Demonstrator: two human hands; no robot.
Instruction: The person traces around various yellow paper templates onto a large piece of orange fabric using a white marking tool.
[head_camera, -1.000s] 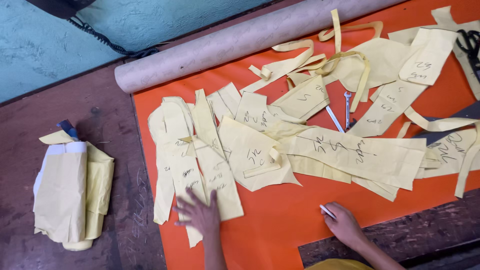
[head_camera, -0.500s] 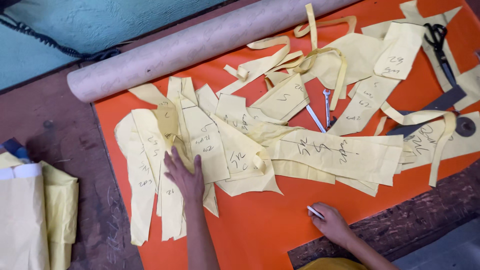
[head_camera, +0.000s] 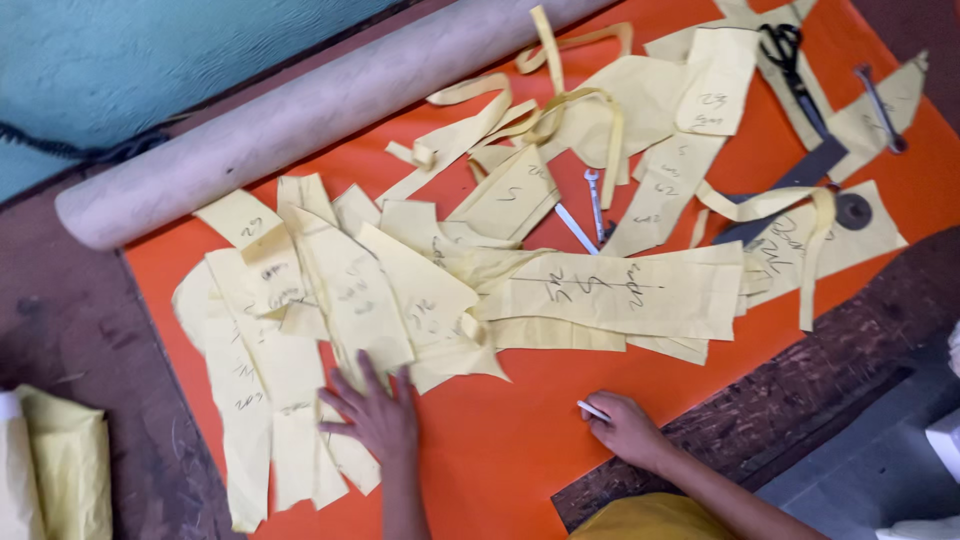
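Many pale yellow paper pattern pieces (head_camera: 600, 290) with handwritten marks lie spread over an orange sheet (head_camera: 510, 450). My left hand (head_camera: 375, 412) lies flat, fingers spread, on the yellow pieces (head_camera: 350, 300) at the sheet's near left. My right hand (head_camera: 625, 428) rests at the orange sheet's near edge, closed on a small white piece of chalk (head_camera: 592, 410). Long yellow strips (head_camera: 540, 110) curl at the back of the sheet.
A long cardboard tube (head_camera: 300, 110) lies along the sheet's far edge. Black scissors (head_camera: 790, 60), a dark ruler (head_camera: 790, 185), a round weight (head_camera: 853, 211) and small metal tools (head_camera: 595, 195) lie at the right. Folded yellow fabric (head_camera: 60, 470) sits on the dark wooden table (head_camera: 80, 320), left.
The view has shifted left and down over the sheet. My left hand has slid back toward me across the yellow pieces. My right hand keeps the chalk at the near edge.
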